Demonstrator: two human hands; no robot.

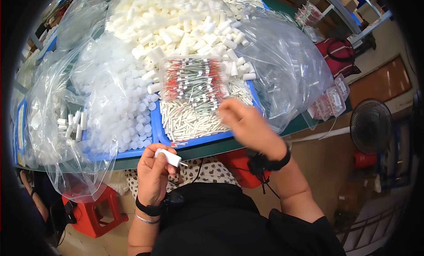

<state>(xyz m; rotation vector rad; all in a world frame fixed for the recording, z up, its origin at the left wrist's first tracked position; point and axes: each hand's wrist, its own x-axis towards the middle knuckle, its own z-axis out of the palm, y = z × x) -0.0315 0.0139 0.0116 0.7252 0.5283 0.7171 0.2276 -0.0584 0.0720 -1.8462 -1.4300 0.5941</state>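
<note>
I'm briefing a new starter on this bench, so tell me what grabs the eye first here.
First, the great heap of short white plastic tubes in clear bags across the top of the table. Below it sits a clear box of thin red-and-white wired parts over a blue tray of slim white sticks. Nearest, the left hand holds one small white tube, while the blurred right hand hovers over the tray.

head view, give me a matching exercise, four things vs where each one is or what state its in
Things:
1. white tube
2. right hand
3. clear tub of red-tipped wires
4. red stool

Places or states:
A. blurred, over the blue tray
B. on the floor, lower left
C. pinched in the left hand
D. on the heap of white tubes

Pairs: 1-C, 2-A, 3-D, 4-B
</note>
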